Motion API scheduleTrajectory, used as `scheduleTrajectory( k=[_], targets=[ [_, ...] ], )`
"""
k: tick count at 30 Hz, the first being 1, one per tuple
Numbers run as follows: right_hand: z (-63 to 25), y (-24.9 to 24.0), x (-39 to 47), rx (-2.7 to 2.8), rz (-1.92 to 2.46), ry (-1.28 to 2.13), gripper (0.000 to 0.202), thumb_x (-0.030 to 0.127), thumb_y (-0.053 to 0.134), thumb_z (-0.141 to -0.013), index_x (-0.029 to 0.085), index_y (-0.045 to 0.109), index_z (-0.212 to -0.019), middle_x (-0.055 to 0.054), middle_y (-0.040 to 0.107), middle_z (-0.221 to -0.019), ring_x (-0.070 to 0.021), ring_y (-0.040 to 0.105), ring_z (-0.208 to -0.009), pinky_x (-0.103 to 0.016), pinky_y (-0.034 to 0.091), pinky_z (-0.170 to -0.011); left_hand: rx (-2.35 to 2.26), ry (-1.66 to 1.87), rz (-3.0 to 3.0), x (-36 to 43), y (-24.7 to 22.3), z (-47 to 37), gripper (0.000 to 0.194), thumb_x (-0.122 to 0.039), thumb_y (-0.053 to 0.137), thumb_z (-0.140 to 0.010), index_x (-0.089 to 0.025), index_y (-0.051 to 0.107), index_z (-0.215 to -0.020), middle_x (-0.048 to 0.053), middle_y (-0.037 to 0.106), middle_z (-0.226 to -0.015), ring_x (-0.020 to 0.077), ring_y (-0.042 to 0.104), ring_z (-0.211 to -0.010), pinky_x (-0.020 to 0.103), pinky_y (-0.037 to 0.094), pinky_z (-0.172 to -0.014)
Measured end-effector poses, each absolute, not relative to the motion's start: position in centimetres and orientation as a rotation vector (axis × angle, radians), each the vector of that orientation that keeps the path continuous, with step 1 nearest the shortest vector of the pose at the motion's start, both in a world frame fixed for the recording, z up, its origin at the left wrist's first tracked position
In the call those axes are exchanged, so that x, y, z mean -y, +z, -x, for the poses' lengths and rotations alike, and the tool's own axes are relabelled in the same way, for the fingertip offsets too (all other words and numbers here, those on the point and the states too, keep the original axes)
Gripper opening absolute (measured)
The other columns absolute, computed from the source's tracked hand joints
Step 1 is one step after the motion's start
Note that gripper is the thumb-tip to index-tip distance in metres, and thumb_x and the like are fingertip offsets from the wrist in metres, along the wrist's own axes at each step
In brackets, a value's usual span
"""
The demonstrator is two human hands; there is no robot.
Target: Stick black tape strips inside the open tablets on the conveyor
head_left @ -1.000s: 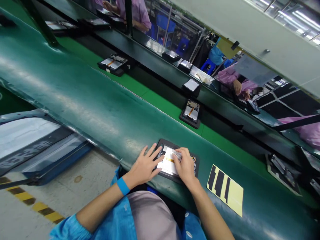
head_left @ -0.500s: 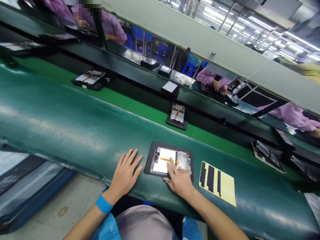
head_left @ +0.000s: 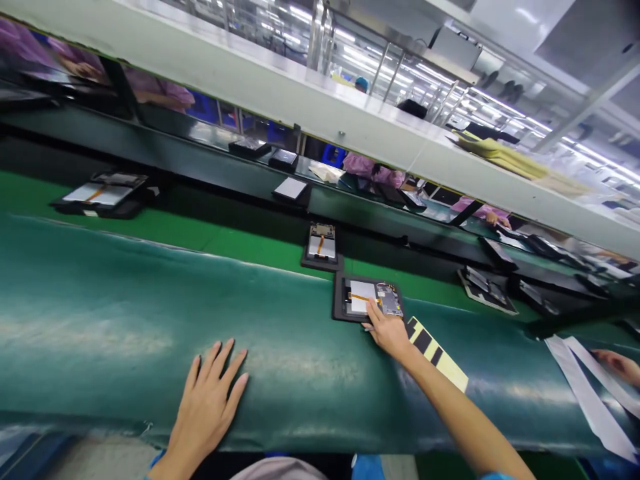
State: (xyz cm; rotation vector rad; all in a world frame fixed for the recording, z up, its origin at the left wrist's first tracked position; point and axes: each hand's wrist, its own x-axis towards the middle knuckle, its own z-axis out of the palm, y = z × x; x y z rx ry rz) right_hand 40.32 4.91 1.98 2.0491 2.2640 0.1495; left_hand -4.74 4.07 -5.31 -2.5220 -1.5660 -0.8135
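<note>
My left hand (head_left: 207, 397) lies on the green padded bench edge (head_left: 165, 340), fingers spread and holding nothing. My right hand (head_left: 390, 330) is at the near edge of an opened tablet (head_left: 363, 291), its index finger resting on top and its thumb by the edge. A small grey tip, too small to name, shows near the thumb. The tablet lies in a black tray (head_left: 339, 308), with a white battery, an orange ribbon cable and a circuit board showing. Partly behind my right forearm is a yellow sheet (head_left: 453, 373) with black strips.
Beyond the bench edge runs a green belt (head_left: 235, 247). Another opened tablet (head_left: 323, 245) sits just behind mine, and one more (head_left: 103, 193) is farther left. A co-worker's hand (head_left: 620, 365) is at the right by white strips (head_left: 583, 393). A white shelf (head_left: 280, 100) spans above.
My right hand has moved the opened tablet in its tray forward, from the bench edge to the belt's near side. My left hand has stayed spread on the bench. The view has shifted.
</note>
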Motion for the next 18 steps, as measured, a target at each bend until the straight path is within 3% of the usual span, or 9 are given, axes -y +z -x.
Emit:
scheduleTrajectory(
  k=[5, 8, 11, 14, 18],
  targets=[
    [-45.0, 1.9, -5.3, -2.204, -2.102, 0.188, 0.048, 0.035, 0.048, -0.1, 0.02, 0.057, -0.144, -0.019, 0.051, -0.152, -0.0273, 0.074, -0.082, -0.039, 0.058, -0.075, 1.567, -0.764, 2.505, -4.0, -5.4, 4.6, 0.046, -0.037, 0.041, -0.099, -0.022, 0.063, -0.137, 0.013, 0.051, -0.154, 0.0339, 0.041, -0.147, 0.059, 0.031, -0.12],
    [-47.1, 3.2, -6.7, -2.001, -2.47, 0.152, 0.043, 0.031, 0.048, -0.098, 0.02, 0.062, -0.137, -0.022, 0.053, -0.15, -0.0281, 0.074, -0.078, -0.041, 0.057, -0.07, 1.55, -0.759, 2.492, -4.1, -5.4, 4.6, 0.046, -0.037, 0.042, -0.098, -0.022, 0.063, -0.137, 0.012, 0.051, -0.154, 0.0334, 0.041, -0.147, 0.058, 0.03, -0.121],
    [-46.7, 4.3, -8.3, -1.789, -2.833, 0.153, 0.046, 0.024, 0.042, -0.099, 0.015, 0.058, -0.14, -0.028, 0.044, -0.154, -0.0298, 0.074, -0.081, -0.044, 0.055, -0.07, 1.532, -0.797, 2.493, -4.1, -5.6, 4.7, 0.046, -0.037, 0.044, -0.098, -0.021, 0.063, -0.136, 0.013, 0.052, -0.153, 0.0342, 0.043, -0.145, 0.058, 0.028, -0.122],
    [-43.8, 4.3, -9.7, -1.884, -2.896, 0.035, 0.045, 0.025, 0.048, -0.098, 0.021, 0.059, -0.141, -0.02, 0.05, -0.15, -0.027, 0.073, -0.092, -0.039, 0.055, -0.077, 1.534, -0.862, 2.508, -4.3, -6.2, 4.9, 0.045, -0.037, 0.045, -0.097, -0.023, 0.062, -0.136, 0.011, 0.053, -0.152, 0.0323, 0.043, -0.145, 0.056, 0.026, -0.123],
    [-38.8, 3.3, -11.9, -1.995, -3.001, -0.39, 0.024, 0.029, 0.066, -0.091, 0.027, 0.073, -0.115, -0.007, 0.067, -0.128, -0.0233, 0.068, -0.107, -0.032, 0.052, -0.09, 1.53, -0.901, 2.501, -4.5, -7.0, 5.2, 0.046, -0.039, 0.044, -0.097, -0.023, 0.063, -0.135, 0.01, 0.055, -0.151, 0.0293, 0.043, -0.146, 0.053, 0.021, -0.126]
  ],
)
